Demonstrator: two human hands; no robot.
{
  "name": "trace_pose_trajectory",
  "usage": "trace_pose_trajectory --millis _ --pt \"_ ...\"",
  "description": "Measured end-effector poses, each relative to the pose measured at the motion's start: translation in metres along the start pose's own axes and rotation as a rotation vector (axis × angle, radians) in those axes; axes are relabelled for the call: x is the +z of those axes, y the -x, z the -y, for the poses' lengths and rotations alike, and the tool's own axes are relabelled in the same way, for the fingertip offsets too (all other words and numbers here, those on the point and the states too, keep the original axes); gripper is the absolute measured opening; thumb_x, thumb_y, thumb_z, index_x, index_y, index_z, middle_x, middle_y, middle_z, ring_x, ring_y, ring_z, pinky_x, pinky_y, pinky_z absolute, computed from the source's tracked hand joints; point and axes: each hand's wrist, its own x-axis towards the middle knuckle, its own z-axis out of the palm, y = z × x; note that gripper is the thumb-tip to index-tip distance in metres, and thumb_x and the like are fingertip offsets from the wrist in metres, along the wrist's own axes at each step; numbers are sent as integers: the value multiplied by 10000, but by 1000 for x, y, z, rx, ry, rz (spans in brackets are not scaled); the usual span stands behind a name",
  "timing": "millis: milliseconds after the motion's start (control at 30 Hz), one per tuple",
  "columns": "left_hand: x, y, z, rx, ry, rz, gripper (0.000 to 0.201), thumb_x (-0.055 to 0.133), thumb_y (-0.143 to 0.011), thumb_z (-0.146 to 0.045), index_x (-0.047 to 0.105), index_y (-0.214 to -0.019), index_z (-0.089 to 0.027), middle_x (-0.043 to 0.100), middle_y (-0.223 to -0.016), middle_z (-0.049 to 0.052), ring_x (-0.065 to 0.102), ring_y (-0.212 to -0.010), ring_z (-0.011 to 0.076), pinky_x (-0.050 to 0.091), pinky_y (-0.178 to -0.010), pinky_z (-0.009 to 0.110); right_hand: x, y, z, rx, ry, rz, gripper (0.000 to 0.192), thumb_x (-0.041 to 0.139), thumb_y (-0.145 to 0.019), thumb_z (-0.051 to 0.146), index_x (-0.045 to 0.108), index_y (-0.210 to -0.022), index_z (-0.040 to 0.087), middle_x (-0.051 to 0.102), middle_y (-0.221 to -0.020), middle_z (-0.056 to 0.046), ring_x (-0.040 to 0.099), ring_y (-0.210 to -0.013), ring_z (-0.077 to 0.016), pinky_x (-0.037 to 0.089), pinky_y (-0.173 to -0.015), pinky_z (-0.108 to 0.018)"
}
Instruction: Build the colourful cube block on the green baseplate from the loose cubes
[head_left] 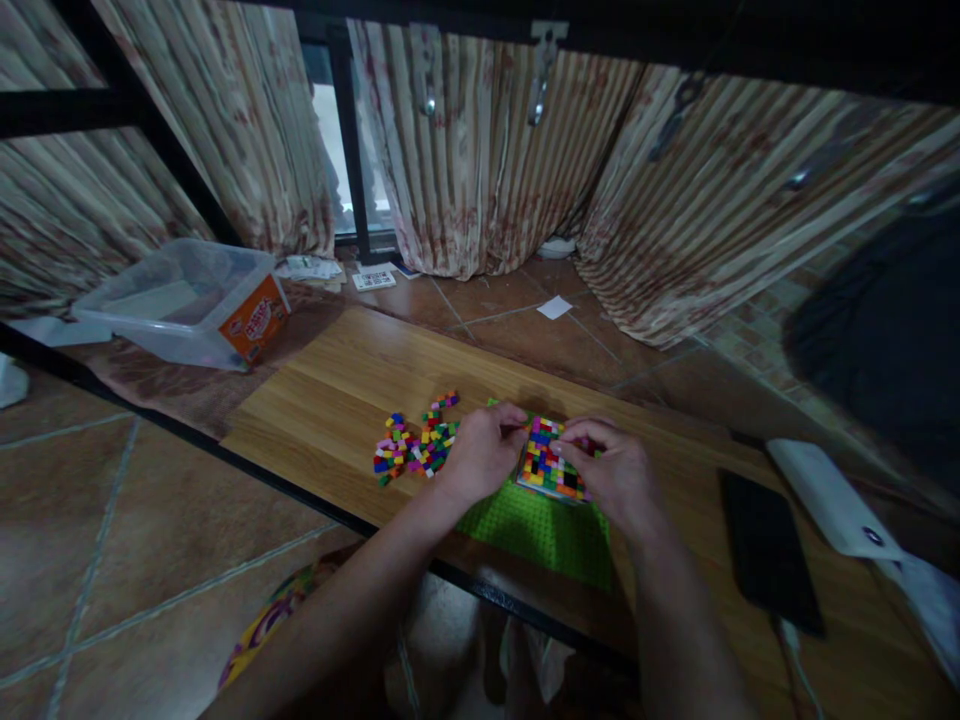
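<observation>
Both hands work at centre frame, on a small block of coloured bricks (550, 462) sitting on a green baseplate (540, 530) near the front edge of the wooden surface (337, 390).

Doing this step well, as I judge it: keep the right hand bracing the block so it doesn't slide on the plate, line studs up square w/ the rows already down, press straight down, not at an angle. Pieces look tiny, so use fingertip pressure only.

Left hand (484, 455): fingers curled in, tips pinched together at the block's upper left edge. May be holding one small brick, but too small to tell.

Right hand (611, 470): fingers bent, closed loosely over the block's right side, touching its top edge; steadying it rather than lifting, by the look.

Loose brick pile (416, 445) lies just left of the left hand, close by. Clear plastic tub (187, 300) at upper left, well apart. Dark phone (769, 550) at lower right, w/ a white object (832, 500) beside it.
</observation>
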Motion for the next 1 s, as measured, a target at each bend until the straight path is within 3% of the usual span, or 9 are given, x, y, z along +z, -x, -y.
trace_pose_trajectory --millis 567,833,1000 --pt "2 2 -7 -11 62 24 208 574 -775 -37 692 -907 -145 747 -908 71 699 -862 184 548 -804 287 2 3 -3 -44 10 -2 121 663 -761 302 692 -671 227 643 -904 -36 611 -846 -192 460 -757 -329" --pt "1 2 -6 40 154 -6 207 615 -776 -58 681 -951 -146 739 -926 67 693 -876 170 545 -834 285 -6 6 10 -160 42 -55 185 594 -865 360 724 -903 234 656 -1060 -78 622 -991 -225 488 -896 -410" --pt "3 5 -10 58 196 27 232 619 -799 -86 657 -1018 -149 740 -923 64 700 -876 165 544 -835 283 1 4 15 -241 29 -12 185 583 -885 324 730 -957 239 654 -1092 -75 616 -1033 -217 478 -931 -407"
